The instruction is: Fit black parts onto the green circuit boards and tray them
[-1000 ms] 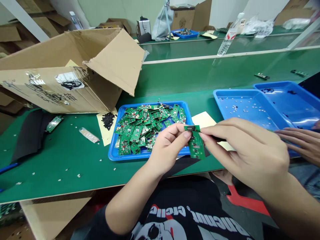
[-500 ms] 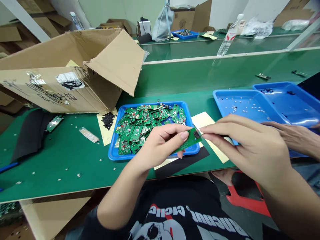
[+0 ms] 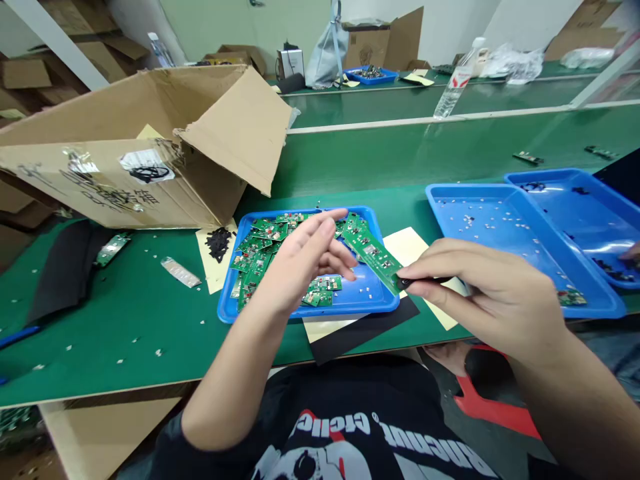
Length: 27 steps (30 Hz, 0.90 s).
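My right hand point(image 3: 480, 293) is closed in a pinch on the near end of a long green circuit board point(image 3: 373, 252). The board slants up to the left over the right side of a blue tray point(image 3: 227, 307). A heap of green circuit boards point(image 3: 260, 253) fills that tray. My left hand point(image 3: 305, 263) hovers over the heap with its fingers stretched out and apart. It holds nothing and sits just left of the held board.
A tipped open cardboard box point(image 3: 125, 147) lies at the left. Small black parts point(image 3: 219, 241) rest on yellow paper beside the tray. Two more blue trays point(image 3: 500, 227) point(image 3: 575, 200) stand at the right, with another person's fingertips point(image 3: 631, 252) at the edge. A water bottle point(image 3: 453, 87) stands behind.
My left hand let go of the board and opened over the tray. My right hand now holds the board alone. The other person's hand drew back to the right.
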Tool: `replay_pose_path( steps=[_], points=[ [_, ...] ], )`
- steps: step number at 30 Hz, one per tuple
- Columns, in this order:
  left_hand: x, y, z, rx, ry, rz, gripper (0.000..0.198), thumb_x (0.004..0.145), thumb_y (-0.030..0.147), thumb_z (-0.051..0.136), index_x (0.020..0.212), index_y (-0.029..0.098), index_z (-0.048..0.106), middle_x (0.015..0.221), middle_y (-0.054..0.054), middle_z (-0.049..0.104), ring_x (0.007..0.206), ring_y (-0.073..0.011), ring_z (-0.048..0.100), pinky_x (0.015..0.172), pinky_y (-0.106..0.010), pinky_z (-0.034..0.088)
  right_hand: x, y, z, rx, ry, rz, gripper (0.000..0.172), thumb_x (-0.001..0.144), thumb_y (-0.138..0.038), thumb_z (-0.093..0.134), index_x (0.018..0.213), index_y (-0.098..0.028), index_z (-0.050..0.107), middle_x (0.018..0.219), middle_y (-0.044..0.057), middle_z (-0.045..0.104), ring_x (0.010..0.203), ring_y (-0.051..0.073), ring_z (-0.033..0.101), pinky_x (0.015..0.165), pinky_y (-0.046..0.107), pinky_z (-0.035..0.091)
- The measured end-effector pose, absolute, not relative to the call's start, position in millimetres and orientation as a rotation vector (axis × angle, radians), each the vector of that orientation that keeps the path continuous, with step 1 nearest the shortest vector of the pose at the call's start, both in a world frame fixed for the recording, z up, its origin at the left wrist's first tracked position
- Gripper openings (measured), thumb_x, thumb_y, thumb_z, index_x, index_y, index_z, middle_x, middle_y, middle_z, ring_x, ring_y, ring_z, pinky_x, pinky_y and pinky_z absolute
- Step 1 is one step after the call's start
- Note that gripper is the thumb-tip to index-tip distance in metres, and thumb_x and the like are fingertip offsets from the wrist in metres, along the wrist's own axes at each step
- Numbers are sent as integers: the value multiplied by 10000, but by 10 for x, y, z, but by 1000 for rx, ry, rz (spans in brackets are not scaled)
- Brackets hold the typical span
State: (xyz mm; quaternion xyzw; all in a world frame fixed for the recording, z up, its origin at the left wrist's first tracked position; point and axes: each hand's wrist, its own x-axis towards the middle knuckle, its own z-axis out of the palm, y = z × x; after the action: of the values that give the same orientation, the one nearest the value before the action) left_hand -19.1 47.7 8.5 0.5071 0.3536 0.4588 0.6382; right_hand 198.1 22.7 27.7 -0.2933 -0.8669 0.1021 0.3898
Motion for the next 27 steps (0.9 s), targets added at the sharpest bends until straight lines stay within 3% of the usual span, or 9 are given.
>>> replay_pose_path(
  steps=[4, 8, 11, 17, 23, 27],
  points=[
    [-15, 183, -37, 1451, 782, 1372, 494, 722, 353, 809, 1162, 213, 636, 774, 2, 691, 641, -114, 666, 631, -208, 584, 1907, 203, 243, -798, -2120, 239, 116, 889, -108, 598, 931, -210, 636, 776, 10, 690, 692, 115, 647, 620, 239, 532],
    [126, 68, -113, 1550, 815, 1567, 271, 755, 201, 785, 1013, 197, 703, 817, -7, 718, 647, -86, 650, 631, -176, 583, 1823, 140, 229, -859, -2078, 210, 148, 897, -103, 582, 1003, -195, 629, 845, 32, 708, 751, 123, 667, 661, 237, 543],
    [125, 98, -136, 1593, 835, 1634, 230, 745, 162, 783, 964, 178, 716, 814, -22, 734, 659, -100, 669, 614, -181, 583, 1826, 101, 261, -925, -2102, 203, 134, 908, -111, 564, 984, -197, 633, 852, 31, 708, 736, 119, 669, 656, 231, 543],
    [34, 158, -94, 1767, 765, 1616, 210, 724, 95, 760, 915, 161, 705, 793, -35, 737, 668, -101, 671, 594, -171, 568, 1876, 79, 353, -999, -2145, 171, 85, 903, -143, 584, 855, -184, 639, 781, 6, 683, 669, 85, 632, 622, 195, 521],
    [-93, 249, 9, 1948, 624, 1369, 139, 733, 96, 756, 846, 150, 697, 741, -42, 733, 635, -107, 660, 588, -194, 561, 1935, 85, 399, -924, -2245, 367, 114, 905, -107, 560, 891, -184, 642, 803, -6, 668, 719, 74, 618, 651, 176, 504],
    [-145, 277, 51, 1950, 560, 1288, 126, 738, 113, 764, 839, 143, 697, 695, -33, 706, 605, -97, 626, 571, -190, 538, 1927, 80, 413, -866, -2295, 264, 107, 919, -104, 548, 889, -164, 631, 832, 24, 662, 746, 88, 619, 672, 196, 512]
  ],
)
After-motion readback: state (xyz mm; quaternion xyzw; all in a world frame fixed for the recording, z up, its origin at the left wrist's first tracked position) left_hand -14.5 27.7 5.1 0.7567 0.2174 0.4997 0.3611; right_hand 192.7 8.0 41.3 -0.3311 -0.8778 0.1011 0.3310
